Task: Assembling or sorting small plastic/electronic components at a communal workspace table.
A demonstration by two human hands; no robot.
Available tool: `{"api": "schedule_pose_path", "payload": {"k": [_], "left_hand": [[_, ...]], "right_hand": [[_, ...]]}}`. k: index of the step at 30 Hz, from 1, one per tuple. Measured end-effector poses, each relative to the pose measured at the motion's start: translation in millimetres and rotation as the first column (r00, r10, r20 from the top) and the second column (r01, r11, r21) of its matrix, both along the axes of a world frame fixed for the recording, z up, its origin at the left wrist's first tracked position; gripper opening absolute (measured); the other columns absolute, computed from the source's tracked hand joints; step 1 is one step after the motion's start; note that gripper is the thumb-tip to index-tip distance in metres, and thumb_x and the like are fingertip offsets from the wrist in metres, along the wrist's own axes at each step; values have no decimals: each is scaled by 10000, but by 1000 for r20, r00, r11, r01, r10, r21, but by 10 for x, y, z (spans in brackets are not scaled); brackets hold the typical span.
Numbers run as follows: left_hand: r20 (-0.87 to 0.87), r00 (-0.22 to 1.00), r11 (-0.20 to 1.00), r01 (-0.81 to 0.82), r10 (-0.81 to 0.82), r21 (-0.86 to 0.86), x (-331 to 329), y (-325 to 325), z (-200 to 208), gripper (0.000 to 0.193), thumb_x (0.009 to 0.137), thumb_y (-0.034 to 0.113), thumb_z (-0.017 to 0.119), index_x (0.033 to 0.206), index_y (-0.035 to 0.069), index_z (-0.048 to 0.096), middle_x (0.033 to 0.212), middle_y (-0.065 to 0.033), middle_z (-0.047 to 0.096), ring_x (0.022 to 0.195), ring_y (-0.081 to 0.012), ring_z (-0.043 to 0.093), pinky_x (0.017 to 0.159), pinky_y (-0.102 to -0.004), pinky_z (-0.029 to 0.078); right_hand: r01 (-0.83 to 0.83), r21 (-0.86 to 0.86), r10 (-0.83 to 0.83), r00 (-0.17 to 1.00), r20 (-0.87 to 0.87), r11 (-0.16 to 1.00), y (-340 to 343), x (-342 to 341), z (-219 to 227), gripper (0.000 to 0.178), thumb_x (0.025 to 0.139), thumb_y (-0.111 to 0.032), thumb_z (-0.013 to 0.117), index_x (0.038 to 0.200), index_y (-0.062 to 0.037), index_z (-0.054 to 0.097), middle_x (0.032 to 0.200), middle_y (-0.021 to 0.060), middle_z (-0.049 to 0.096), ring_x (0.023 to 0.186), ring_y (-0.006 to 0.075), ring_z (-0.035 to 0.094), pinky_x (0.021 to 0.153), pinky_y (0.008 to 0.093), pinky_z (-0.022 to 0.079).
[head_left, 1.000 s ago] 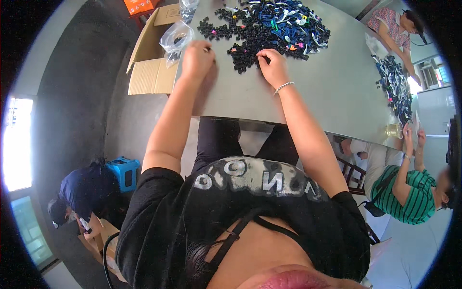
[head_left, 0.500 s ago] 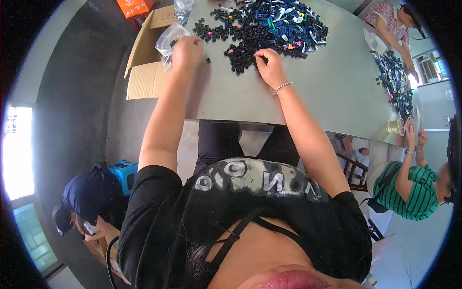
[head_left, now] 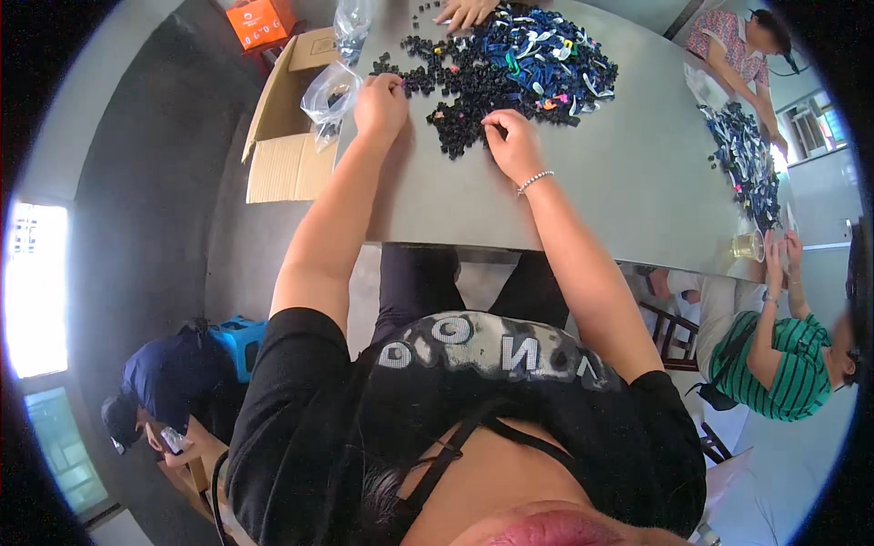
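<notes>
Parts pile [head_left: 523,77] ahead of you on the desk [head_left: 637,182], box [head_left: 291,169] off its left edge, bag [head_left: 326,98] between; cup [head_left: 746,246] far right, second pile [head_left: 748,164] just beyond it.

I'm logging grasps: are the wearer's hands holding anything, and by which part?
Cannot be told: the left hand and right hand curl beside small, blocky black pieces; anything held is indistinct.

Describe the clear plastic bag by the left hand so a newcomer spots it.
Start at the broad, smooth grey table and the open brown cardboard box beside its left edge. Just left of the person's bare left hand, at that edge, is a crumpled, see-through plastic bag. Unlike the other clear plastic bag, farther up the picture, this one is beside that hand.
</notes>
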State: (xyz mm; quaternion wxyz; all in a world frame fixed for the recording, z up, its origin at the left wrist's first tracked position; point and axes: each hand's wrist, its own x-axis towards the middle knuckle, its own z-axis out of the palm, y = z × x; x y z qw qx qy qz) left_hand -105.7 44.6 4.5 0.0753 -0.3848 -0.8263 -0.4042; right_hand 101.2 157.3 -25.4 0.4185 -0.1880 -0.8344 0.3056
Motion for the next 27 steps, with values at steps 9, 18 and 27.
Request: {"api": "schedule_pose_path", "payload": {"k": [9, 18, 27], "left_hand": [[51, 969, 940, -221, 242, -260, -295, 620, -116, 732, 776, 458, 650, 1335, 38, 431, 1445, -236, 280, 1358, -411, 214, 1107, -463, 246], [-64, 972, 959, 212, -228, -186, -67, 764, -248, 680, 886, 542, 496, 1339, 37, 456, 1397, -206, 425, 1327, -364, 333, 1110, -400, 265], [68, 869, 853, 493, -489, -172, 525, 274, -88, 733, 860, 492, 585, 1381, 14, 391, 1460, -273, 281, 1360, -418, 251, 1121, -440, 232]], "right_hand": [[-15, -40, 13, 998, -53, 999, -4, -9, 9, 32, 764, -27, 622, 787, -24, 644, 852, 128, 650, 802, 309, 626, 724, 378, 505], [36, -5, -36, 999, -18, 999, -32, -3, 29, 36, 775, -36, 624, 799, -14, 640, 838, 113, 648, 781, 284, 629, 707, 358, 504], [19, 97, -28, 995, 95, 995, -5, 22, -18, 267, 774, -146, 676, 1019, -56, 622, 1086, 121, 626, 1013, 325, 569, 904, 404, 447]]}}
